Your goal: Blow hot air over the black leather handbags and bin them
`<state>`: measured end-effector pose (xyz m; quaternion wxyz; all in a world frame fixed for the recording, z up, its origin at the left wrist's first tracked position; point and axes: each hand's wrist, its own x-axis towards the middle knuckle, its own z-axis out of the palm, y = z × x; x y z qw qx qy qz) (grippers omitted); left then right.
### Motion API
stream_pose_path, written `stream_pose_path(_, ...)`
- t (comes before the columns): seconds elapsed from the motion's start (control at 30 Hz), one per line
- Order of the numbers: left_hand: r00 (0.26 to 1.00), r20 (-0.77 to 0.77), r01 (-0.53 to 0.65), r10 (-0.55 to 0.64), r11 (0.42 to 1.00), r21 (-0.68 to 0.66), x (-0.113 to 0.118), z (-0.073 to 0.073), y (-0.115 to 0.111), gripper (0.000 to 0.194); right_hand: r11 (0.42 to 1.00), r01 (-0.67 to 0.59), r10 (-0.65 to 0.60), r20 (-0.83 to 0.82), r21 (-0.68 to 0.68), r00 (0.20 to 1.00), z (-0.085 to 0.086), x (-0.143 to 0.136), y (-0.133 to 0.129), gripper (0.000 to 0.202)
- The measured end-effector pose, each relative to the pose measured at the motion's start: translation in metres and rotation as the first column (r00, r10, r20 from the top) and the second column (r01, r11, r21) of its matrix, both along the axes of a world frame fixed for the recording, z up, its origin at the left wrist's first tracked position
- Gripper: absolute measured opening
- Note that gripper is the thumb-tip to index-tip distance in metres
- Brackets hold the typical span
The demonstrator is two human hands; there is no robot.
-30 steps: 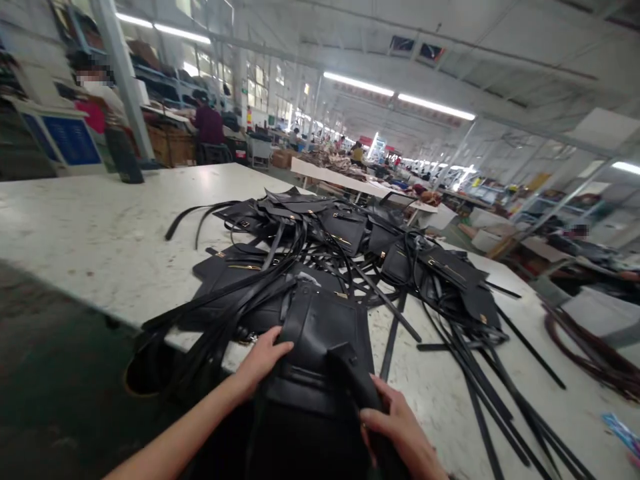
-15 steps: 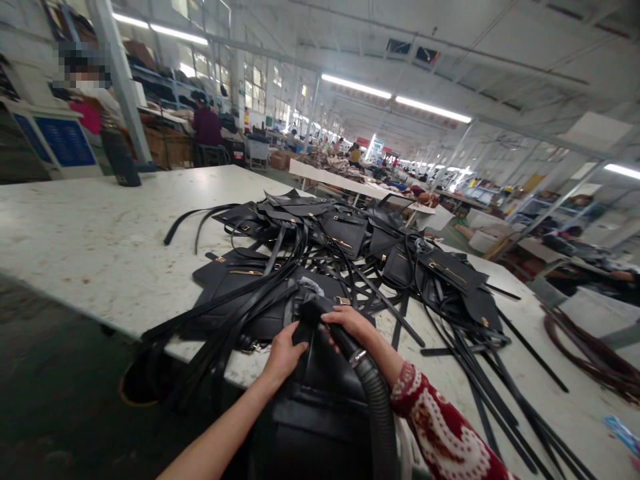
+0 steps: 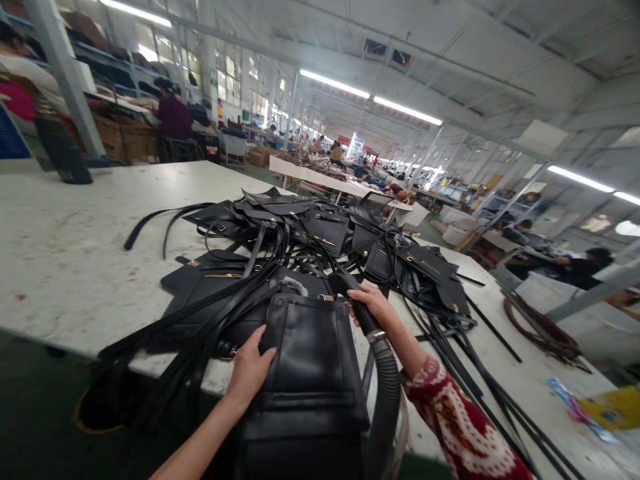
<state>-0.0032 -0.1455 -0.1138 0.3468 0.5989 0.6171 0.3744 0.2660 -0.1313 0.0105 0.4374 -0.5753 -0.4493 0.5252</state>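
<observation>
A black leather bag [image 3: 313, 353] stands close to me at the table's near edge, its smooth panel facing up toward me. My left hand [image 3: 250, 363] grips its left side, thumb on the panel and fingers mostly hidden behind. My right hand [image 3: 373, 308] is wrapped round the black handle of a vacuum hose [image 3: 385, 373], just off the bag's upper right corner. The hose's ribbed length runs down past the bag's right side. Beyond the bag, a heap of black leather bags [image 3: 325, 230] with gold zips and buckles covers the table's middle.
Long black straps [image 3: 200, 317] trail from the heap over the near edge of the white table [image 3: 65, 267]. A dark cylinder [image 3: 63, 150] stands at the far left. Brown straps [image 3: 537, 327] lie coiled at right, near a yellow packet [image 3: 613, 408]. Several people work in the background.
The nozzle has moved from the bag's top to its right. The bag's top, earlier bunched between both hands, now spreads flat. My left hand has shifted left and the view has turned right.
</observation>
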Motion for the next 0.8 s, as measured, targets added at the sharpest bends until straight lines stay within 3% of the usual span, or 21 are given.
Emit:
stream_pose_path(0.1, 0.997, -0.063, -0.037, 0.035, 0.999, -0.025, -0.008, 0.001, 0.0, 0.062, 0.998, 0.041, -0.043, -0.035, -0.039, 0.998, -0.014, 0.036, -0.042, 0.031)
stream_pose_path(0.23, 0.996, -0.071, 0.057, -0.057, 0.998, -0.002, -0.009, 0.007, 0.001, 0.077, 0.995, 0.002, -0.009, -0.075, -0.097, 0.997, -0.043, 0.044, -0.068, 0.035)
stream_pose_path(0.4, 0.988, -0.101, 0.11, -0.114, 0.993, -0.045, -0.009, 0.015, -0.001, 0.073, 0.984, -0.08, 0.064, -0.104, -0.157, 0.992, -0.063, 0.027, -0.044, 0.036)
stream_pose_path(0.6, 0.99, -0.101, 0.093, -0.095, 0.995, -0.025, -0.008, 0.018, -0.004, 0.073, 0.982, -0.086, 0.075, -0.071, -0.168, 0.995, -0.06, 0.006, 0.001, 0.028)
stream_pose_path(0.8, 0.995, -0.034, 0.094, -0.094, 0.996, -0.001, -0.008, 0.013, -0.006, 0.075, 0.968, -0.116, 0.109, -0.043, -0.223, 0.993, -0.056, 0.005, -0.022, 0.026)
